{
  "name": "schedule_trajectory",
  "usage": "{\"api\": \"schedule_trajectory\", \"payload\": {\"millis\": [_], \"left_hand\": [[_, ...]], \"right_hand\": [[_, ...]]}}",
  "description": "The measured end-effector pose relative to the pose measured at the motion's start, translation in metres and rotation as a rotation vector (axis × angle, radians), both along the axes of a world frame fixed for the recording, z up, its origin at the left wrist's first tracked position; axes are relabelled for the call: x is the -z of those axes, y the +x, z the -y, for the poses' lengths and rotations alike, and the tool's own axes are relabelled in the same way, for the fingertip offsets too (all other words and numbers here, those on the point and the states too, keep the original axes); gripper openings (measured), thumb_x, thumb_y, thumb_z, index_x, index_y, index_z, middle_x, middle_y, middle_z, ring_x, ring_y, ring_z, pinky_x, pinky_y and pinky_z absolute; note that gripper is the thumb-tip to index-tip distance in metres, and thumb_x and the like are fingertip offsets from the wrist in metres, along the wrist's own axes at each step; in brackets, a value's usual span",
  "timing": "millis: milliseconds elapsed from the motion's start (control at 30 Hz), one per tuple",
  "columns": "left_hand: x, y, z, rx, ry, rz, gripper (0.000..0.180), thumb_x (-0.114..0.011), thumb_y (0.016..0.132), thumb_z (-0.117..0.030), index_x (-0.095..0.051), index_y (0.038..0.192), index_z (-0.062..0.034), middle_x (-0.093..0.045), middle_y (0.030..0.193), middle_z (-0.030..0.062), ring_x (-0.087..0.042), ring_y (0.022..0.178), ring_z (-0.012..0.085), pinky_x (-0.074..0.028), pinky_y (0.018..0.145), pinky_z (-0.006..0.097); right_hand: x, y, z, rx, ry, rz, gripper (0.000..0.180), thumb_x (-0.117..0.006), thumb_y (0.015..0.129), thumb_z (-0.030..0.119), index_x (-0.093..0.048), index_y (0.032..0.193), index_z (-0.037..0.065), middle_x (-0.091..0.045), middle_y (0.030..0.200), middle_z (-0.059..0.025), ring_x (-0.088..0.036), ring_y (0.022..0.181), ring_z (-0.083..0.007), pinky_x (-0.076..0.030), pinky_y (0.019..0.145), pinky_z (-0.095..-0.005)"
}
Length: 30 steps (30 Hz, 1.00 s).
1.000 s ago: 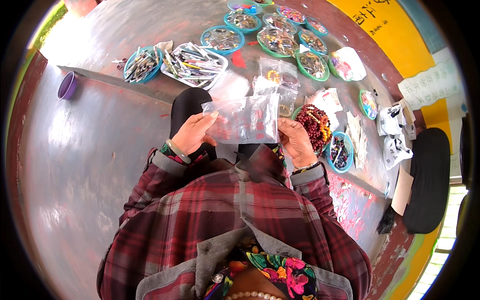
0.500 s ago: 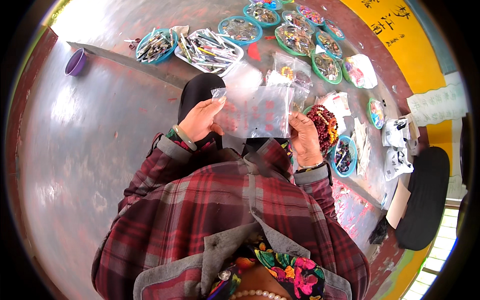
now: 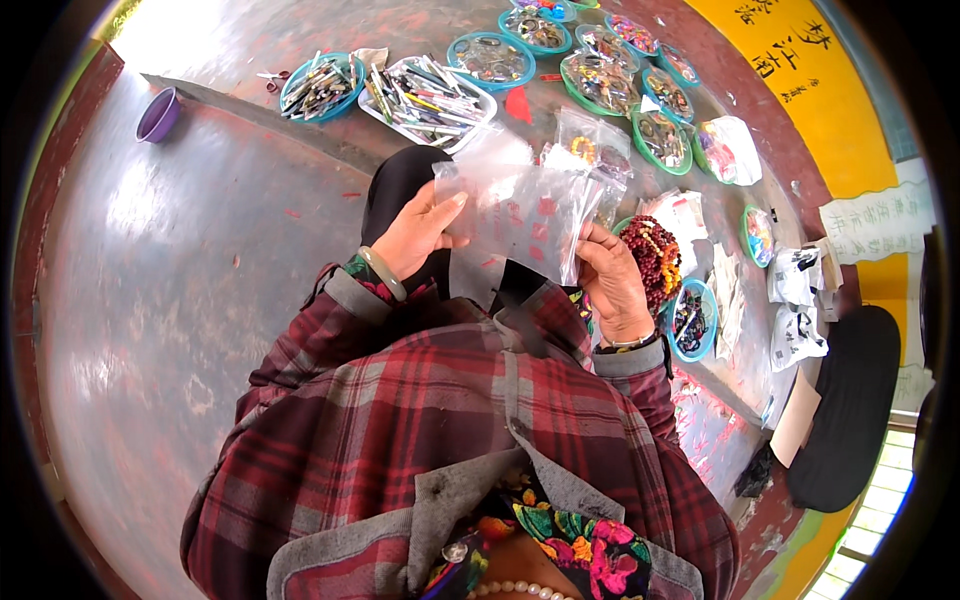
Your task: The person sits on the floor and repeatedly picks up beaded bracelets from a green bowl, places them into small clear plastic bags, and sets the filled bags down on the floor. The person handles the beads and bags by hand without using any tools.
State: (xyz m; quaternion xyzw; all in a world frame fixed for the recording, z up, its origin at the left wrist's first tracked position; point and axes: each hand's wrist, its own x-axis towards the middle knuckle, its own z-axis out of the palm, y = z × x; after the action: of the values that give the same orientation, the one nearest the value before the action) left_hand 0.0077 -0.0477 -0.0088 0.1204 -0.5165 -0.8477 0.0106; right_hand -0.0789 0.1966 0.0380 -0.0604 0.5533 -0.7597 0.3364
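Note:
A clear plastic bag [image 3: 520,215] with faint red print is stretched between my two hands, above my lap. My left hand [image 3: 415,238] pinches its left side, the thumb lying over the film. My right hand [image 3: 612,280] grips the right edge between thumb and fingers, where the plastic bunches into folds. Nothing can be made out inside the bag. Just beyond my right hand lie strings of dark red and yellow beads [image 3: 652,258] in a green-rimmed basket. Beside them is a light blue basket [image 3: 708,340] of small dark pieces.
Ahead stand a white basket [image 3: 478,118] of pens, a blue basket [image 3: 345,108] of pens and scissors [image 3: 273,80]. Several baskets of small trinkets spread to the far right, near bagged beads [image 3: 590,140]. A purple basin [image 3: 158,115] sits left; a black seat [image 3: 850,410] stands right.
The bag has tilted, its right side now lower and more creased near my right hand. My left hand has shifted slightly right and its fingers have moved along the bag's edge.

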Motion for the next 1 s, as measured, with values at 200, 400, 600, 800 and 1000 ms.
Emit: {"api": "schedule_trajectory", "payload": {"millis": [200,400,600,800,1000], "left_hand": [[-0.020,-0.013,-0.025,-0.430,-0.921,-0.325,0.043,-0.063,0.085,-0.011,-0.045,0.123,-0.0014,-0.050,0.115,0.0138,-0.052,0.098,0.0148,-0.050,0.064,0.022],[-0.024,-0.008,-0.049,-0.180,-0.958,-0.431,0.030,-0.068,0.081,-0.022,-0.050,0.098,-0.0039,-0.057,0.086,0.0106,-0.056,0.077,0.0233,-0.047,0.059,0.032],[-0.009,-0.009,-0.049,-0.093,-0.783,-0.267,0.024,-0.068,0.081,-0.013,-0.052,0.095,-0.0013,-0.057,0.079,0.0056,-0.056,0.073,0.0111,-0.047,0.057,0.025],[-0.014,-0.007,-0.039,0.114,-0.465,0.007,0.014,-0.062,0.085,-0.008,-0.053,0.093,-0.0016,-0.057,0.081,0.0021,-0.053,0.070,0.0054,-0.048,0.062,0.022],[0.005,-0.010,-0.042,0.022,-0.042,0.061,0.010,-0.060,0.086,-0.007,-0.054,0.091,-0.0013,-0.057,0.077,0.0014,-0.056,0.070,0.0063,-0.048,0.060,0.022]], "right_hand": [[0.001,0.006,0.021,-0.001,0.156,-0.267,0.006,-0.058,0.086,0.010,-0.060,0.082,0.005,-0.057,0.064,0.0031,-0.048,0.051,-0.0037,-0.037,0.047,-0.0179],[0.010,0.025,0.045,-0.003,0.504,-0.516,0.014,-0.063,0.081,0.012,-0.057,0.075,0.001,-0.057,0.058,-0.0039,-0.055,0.053,-0.0094,-0.042,0.050,-0.0249],[0.015,0.031,0.050,0.020,0.699,-0.810,0.015,-0.064,0.076,0.016,-0.058,0.075,0.002,-0.062,0.067,-0.0126,-0.061,0.060,-0.0246,-0.047,0.057,-0.0335],[0.026,0.027,0.047,-0.020,0.717,-0.872,0.020,-0.063,0.080,0.020,-0.057,0.075,0.002,-0.061,0.068,-0.0155,-0.060,0.063,-0.0331,-0.046,0.057,-0.0380],[0.029,0.026,0.046,-0.041,0.677,-0.921,0.021,-0.058,0.085,0.019,-0.054,0.073,0.002,-0.057,0.066,-0.0175,-0.057,0.062,-0.0369,-0.044,0.054,-0.0415]]}}
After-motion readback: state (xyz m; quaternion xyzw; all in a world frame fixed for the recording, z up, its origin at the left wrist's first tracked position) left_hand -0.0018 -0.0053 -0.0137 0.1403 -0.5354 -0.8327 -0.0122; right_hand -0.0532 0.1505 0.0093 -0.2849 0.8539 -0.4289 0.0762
